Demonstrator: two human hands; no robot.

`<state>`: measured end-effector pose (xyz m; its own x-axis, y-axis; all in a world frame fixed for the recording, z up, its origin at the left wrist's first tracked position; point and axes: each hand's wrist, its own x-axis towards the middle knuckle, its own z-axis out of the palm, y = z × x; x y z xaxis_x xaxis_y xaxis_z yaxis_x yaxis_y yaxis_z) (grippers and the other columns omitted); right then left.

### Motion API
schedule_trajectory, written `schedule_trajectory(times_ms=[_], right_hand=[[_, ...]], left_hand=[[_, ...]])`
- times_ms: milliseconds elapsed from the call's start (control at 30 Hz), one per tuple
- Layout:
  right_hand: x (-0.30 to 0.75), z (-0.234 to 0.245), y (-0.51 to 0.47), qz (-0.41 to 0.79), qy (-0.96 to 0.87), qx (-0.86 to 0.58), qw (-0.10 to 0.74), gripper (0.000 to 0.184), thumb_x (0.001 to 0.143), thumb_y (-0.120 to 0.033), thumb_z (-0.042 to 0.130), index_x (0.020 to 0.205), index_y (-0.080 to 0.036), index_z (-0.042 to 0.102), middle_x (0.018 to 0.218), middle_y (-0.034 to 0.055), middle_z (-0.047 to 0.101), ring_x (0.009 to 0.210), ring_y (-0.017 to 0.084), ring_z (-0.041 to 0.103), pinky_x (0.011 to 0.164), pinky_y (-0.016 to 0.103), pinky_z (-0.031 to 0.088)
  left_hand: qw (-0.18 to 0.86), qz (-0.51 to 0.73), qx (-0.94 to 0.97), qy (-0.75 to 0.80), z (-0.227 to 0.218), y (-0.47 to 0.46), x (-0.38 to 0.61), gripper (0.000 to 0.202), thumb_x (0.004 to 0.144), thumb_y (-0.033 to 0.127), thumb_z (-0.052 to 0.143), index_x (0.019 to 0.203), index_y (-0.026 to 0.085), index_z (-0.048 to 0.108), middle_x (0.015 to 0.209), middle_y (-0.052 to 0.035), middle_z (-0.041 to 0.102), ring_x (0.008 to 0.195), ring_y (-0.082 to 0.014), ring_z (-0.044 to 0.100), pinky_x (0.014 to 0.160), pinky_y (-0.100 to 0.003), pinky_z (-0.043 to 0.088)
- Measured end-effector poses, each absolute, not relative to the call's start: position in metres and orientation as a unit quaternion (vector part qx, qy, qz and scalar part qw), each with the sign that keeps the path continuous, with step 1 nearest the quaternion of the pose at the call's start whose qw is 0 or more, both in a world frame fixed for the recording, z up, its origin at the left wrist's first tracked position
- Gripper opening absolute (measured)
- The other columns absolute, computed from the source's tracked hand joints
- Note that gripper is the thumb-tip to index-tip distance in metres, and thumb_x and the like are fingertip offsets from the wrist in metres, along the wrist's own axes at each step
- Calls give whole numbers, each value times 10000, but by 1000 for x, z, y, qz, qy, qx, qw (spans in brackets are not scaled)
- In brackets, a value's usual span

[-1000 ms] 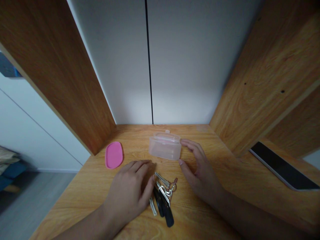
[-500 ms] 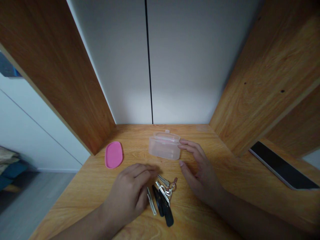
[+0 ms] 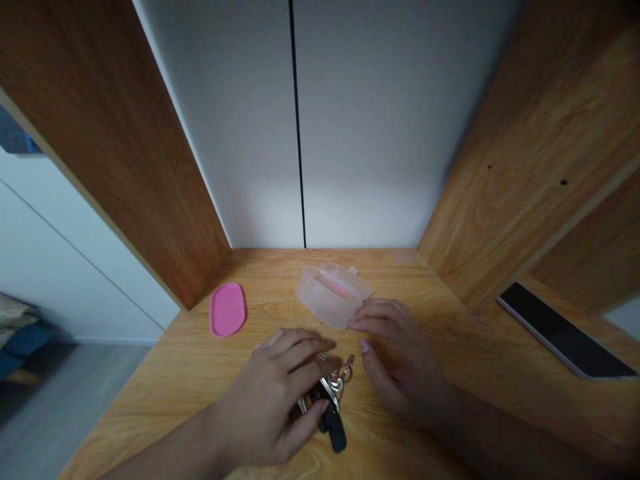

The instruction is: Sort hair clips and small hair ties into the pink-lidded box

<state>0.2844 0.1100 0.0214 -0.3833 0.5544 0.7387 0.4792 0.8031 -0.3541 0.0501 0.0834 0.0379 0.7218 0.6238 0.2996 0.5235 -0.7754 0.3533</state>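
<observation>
far out past the left hand, a grey floor (image 3: 75, 413) runs below the edge of the tabletop (image 3: 150, 400), and a blue upholstered seat (image 3: 23, 340) sits on it, blurred and hard to make out. ahead of the left hand and well apart from it, a pink oval plastic piece (image 3: 227, 309) lies flat on the wood, possibly a lid.

the left hand (image 3: 270, 400) arches over a bunch of keys (image 3: 327, 407), its fingers (image 3: 305, 350) spread across the top and its thumb (image 3: 313, 420) low beside them. the arch seems to keep the bunch gathered under the palm, though i cannot tell whether the hand is gripping it. a black key fob (image 3: 337, 439) sticks out below the thumb, and a silver ring (image 3: 336, 385) shows just past the fingertips, with most of the metal hidden.

the hands stand apart, with the keys closer to the left one. ahead of the gap between them, a clear plastic container (image 3: 327, 297) sits skewed on the wood, a pinkish band showing through its upper part. the fingers (image 3: 373, 321) of the right hand (image 3: 403, 360) touch its near corner, placed as if to steady it rather than clamp it, and the thumb stays low and away. off beyond the right hand, a flat black tablet (image 3: 565, 330) lies on a lower wooden ledge.
</observation>
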Motion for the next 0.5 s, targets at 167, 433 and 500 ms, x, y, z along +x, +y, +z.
schedule_trajectory(times_ms=[167, 433, 500], right_hand=[[281, 18, 113, 17, -853, -340, 396, 478, 851, -80, 529, 1288, -269, 495, 1254, 97, 548, 1213, 287, 509, 1014, 521, 435], [281, 11, 121, -20, -841, -416, 344, 519, 813, -79, 586, 1296, -270, 572, 1537, 113, 286, 1418, 361, 310, 1119, 620, 326], [282, 8, 123, 4, -840, -417, 346, 484, 835, -98, 583, 1288, -266, 568, 1510, 114, 332, 1401, 347, 342, 1120, 608, 341]], left_hand=[[141, 193, 925, 296, 35, 86, 51, 439, 897, 261, 568, 1336, 276, 579, 1248, -68, 664, 1196, -274, 562, 1034, -466, 450], [143, 204, 925, 286, 31, 88, 49, 400, 945, 246, 520, 1342, 263, 565, 1230, -61, 662, 1174, -258, 556, 1020, -456, 447], [141, 206, 925, 286, 30, 88, 49, 394, 944, 239, 521, 1334, 263, 569, 1226, -57, 664, 1177, -254, 555, 1026, -454, 443]])
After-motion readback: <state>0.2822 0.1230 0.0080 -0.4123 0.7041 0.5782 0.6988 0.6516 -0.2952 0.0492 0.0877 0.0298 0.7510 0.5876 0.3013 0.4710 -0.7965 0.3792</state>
